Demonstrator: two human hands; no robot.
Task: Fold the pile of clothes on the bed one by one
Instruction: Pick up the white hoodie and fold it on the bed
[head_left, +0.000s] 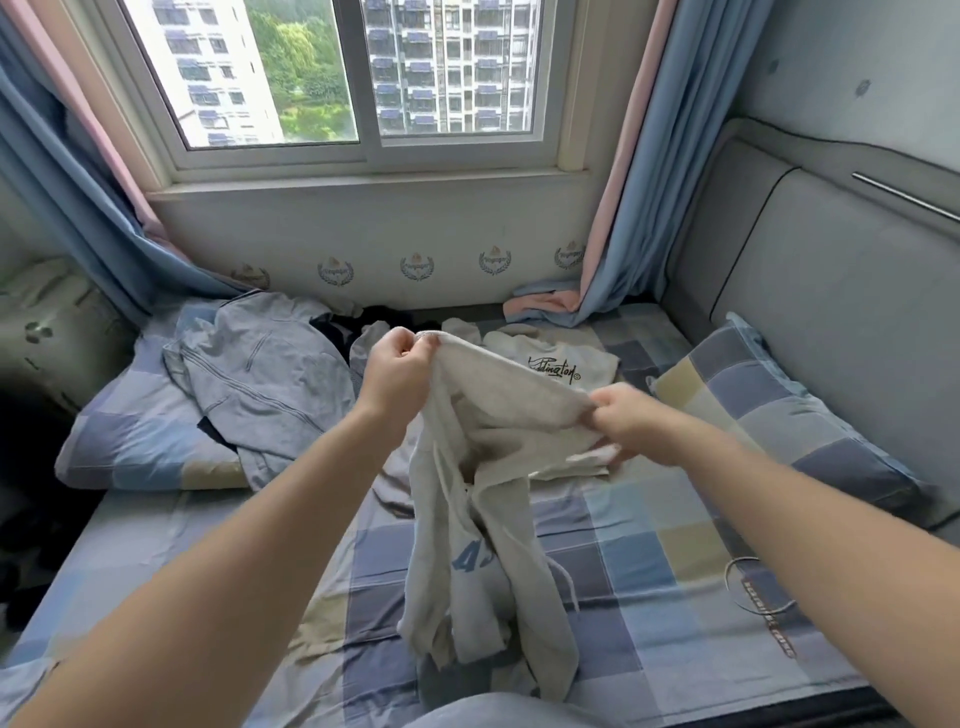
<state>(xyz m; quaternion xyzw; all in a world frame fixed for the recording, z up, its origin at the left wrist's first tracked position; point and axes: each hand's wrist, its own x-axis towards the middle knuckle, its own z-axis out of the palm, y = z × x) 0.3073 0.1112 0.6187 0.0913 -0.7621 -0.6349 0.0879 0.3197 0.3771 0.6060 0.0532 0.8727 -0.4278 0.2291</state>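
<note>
The left grip (397, 358) is clenched on one end of the waistband of the pale grey garment (483, 566). The right grip (626, 423) pinches the other end, so the band is stretched between them above the middle of the bed (649, 571). The rest of the garment hangs down, and its lower end lies crumpled on the checked sheet near the front edge of the bed. It carries a cord and a blue printed number. It may be sweat shorts or trousers; I cannot tell which.

I judge the cloth to be light, soft and rather thick, like jersey. It has no stiffness, so it will sag and twist wherever nothing supports it. It does not look slippery or fragile. The two corners of the waistband are a good place to hold, because the legs can then fall straight by their own weight. The loose cord may catch in a fold.

Other clothes lie toward the far edge: a blue-grey jacket (260, 374) over the pillow (130, 441) at the far left corner, and a white shirt (556, 358) with black script just behind the grips.
</note>
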